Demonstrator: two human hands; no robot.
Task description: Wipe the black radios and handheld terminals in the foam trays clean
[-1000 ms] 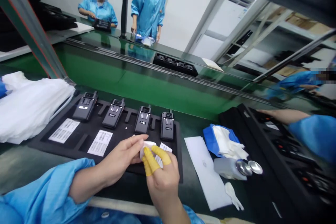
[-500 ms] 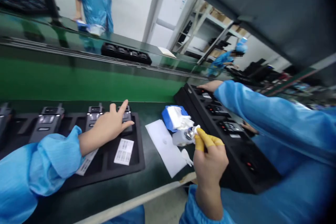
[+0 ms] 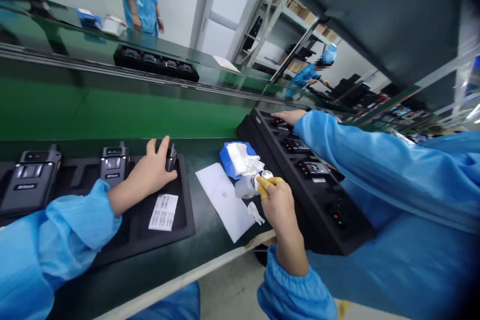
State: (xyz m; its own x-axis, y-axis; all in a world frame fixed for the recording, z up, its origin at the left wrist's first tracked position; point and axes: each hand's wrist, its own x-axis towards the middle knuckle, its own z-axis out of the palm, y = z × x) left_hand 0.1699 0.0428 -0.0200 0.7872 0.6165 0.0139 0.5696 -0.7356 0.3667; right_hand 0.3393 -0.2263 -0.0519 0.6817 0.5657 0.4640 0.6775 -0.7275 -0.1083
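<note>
My left hand (image 3: 152, 172) is at the right end of a black tray (image 3: 185, 220), thumb and fingers around a dark two-way radio (image 3: 171, 158). Most of that radio is hidden by the hand, and it looks turned on its side. Beside it a grey radio (image 3: 113, 164) lies face up. With yellow covers on its fingertips, my right hand (image 3: 279, 205) pinches a small white wipe at the mouth of a clear bottle (image 3: 245, 187). The bottle's round lid (image 3: 267, 174) is flipped up.
A blue pack of tissues (image 3: 228, 162) and a white sheet (image 3: 221, 205) with a crumpled wipe (image 3: 255, 212) lie between the trays. Right, a co-worker's hand (image 3: 288, 116) reaches over a stacked black tray (image 3: 322, 215) of radios. A label sheet (image 3: 164, 212) lies in my tray.
My right hand has brought the white wipe onto the bottle's mouth. The radio at my left hand has turned from face up toward its side. The view has shifted slightly right.
</note>
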